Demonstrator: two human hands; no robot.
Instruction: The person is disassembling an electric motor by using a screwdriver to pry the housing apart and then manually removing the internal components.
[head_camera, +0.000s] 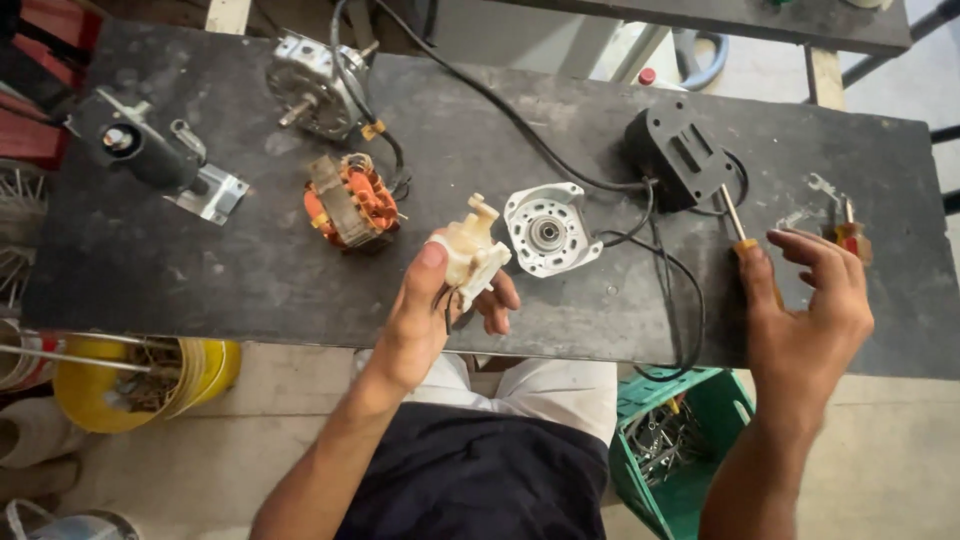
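Note:
My left hand (430, 305) holds a small cream plastic part (470, 250) with thin dark wires hanging from it, just above the front of the dark workbench (180, 270). My right hand (805, 305) rests over the handle of a screwdriver (733, 218) lying on the bench, its fingers spread. The screwdriver's shaft points up toward a black plastic housing (680, 152). A white round motor end cover (546, 230) lies right of the cream part. An orange and copper wound stator (350, 200) sits to its left.
A metal motor body (312, 85) with a black cable stands at the back. A black fixture with a metal bracket (155, 155) is at the far left. A second screwdriver (848, 232) lies far right. Below the bench are a yellow bucket (130, 380) and a green crate (690, 450) of metal parts.

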